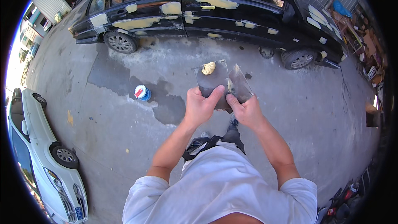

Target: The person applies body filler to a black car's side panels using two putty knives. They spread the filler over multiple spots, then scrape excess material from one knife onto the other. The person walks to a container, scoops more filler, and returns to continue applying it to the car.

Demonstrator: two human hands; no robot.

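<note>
My left hand (202,103) grips a thin flat metal plate (210,82), thumb on its face, with a blob of cream-coloured paste (208,67) near the top edge. My right hand (245,107) holds a second flat spreader blade (241,82) right beside the first, its thumb pressed on the lower part, with a streak of pale paste along the left side. Both are held out in front of my white T-shirt. Beyond them stands a black car (232,20) with many cream filler patches on its doors and panels.
A blue can (144,94) with a white and red lid stands on the concrete floor (315,132), left of my hands. A white car (45,174) is at the left. Cardboard and scrap (356,37) pile up at the right, with a cable (345,95) nearby and more clutter at lower right.
</note>
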